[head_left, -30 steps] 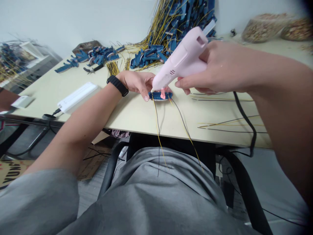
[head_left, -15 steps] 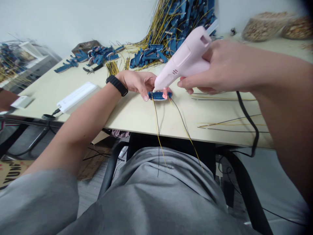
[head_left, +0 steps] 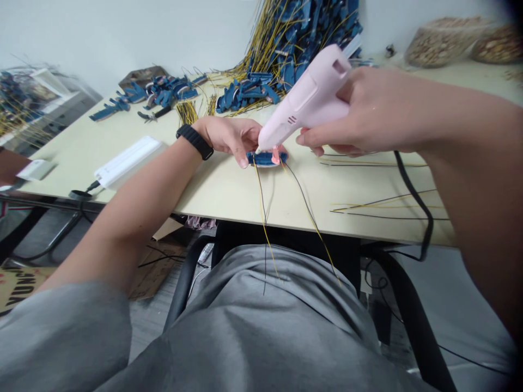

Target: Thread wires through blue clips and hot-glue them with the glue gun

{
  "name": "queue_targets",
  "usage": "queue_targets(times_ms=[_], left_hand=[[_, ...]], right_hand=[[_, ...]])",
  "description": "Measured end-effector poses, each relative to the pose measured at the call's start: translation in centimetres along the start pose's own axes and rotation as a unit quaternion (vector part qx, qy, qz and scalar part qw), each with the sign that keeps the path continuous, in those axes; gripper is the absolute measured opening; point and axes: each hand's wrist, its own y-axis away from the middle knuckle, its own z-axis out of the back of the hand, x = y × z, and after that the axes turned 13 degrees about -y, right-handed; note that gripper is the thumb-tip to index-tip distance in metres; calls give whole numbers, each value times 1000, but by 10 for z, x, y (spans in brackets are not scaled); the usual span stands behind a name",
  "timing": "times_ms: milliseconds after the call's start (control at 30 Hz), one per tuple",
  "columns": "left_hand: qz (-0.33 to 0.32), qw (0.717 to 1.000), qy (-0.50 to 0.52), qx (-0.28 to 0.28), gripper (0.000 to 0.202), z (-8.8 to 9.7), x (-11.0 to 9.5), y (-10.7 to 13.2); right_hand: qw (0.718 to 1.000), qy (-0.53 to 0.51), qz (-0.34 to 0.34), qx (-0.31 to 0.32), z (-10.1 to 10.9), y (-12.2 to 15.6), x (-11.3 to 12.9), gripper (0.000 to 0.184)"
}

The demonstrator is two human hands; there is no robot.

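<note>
My right hand (head_left: 368, 111) is closed around a pink glue gun (head_left: 308, 98), its nozzle pointing down onto a small blue piece (head_left: 265, 158) on the beige table (head_left: 212, 185). My left hand (head_left: 231, 136), with a black watch (head_left: 195, 141) on the wrist, pinches the left end of that blue piece and holds it flat. Thin yellow and black wires (head_left: 265, 212) run from the piece over the table's front edge onto my grey shirt. The gun's black cord (head_left: 420, 212) drops off the table on the right.
A big heap of blue pieces with yellow wires (head_left: 302, 38) lies at the back, with smaller blue piles (head_left: 163, 92) and pliers (head_left: 153, 114) to the left. A white power strip (head_left: 126, 160) sits at left. Loose wires (head_left: 384, 207) lie at right. Clear bags (head_left: 445, 41) stand far right.
The glue gun's nozzle has shifted slightly right along the blue piece and tilted up a little. My left hand has stayed on the piece.
</note>
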Motion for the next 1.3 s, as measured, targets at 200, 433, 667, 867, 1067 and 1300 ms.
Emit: queue_targets(times_ms=[200,433,667,867,1067,1300], left_hand=[[-11,1000,17,8,76,-2,-3,0],[-30,999,0,33,68,0,-5,-4],[-60,997,-45,31,73,6,3,-2],[-52,996,-65,32,71,10,4,-1],[-24,996,-77,42,73,11,4,-3],[-15,995,-88,47,84,8,0,-2]], right_hand=[[1000,4,-12,-9,0,-1,2,25],[1000,-9,12,8,0,1,2,33],[999,-23,23,1,-2,-3,-2,25],[998,-51,40,23,-2,-7,-6,35],[999,-14,40,32,-3,-8,-5,33],[997,-26,49,45,-1,-10,-8,32]])
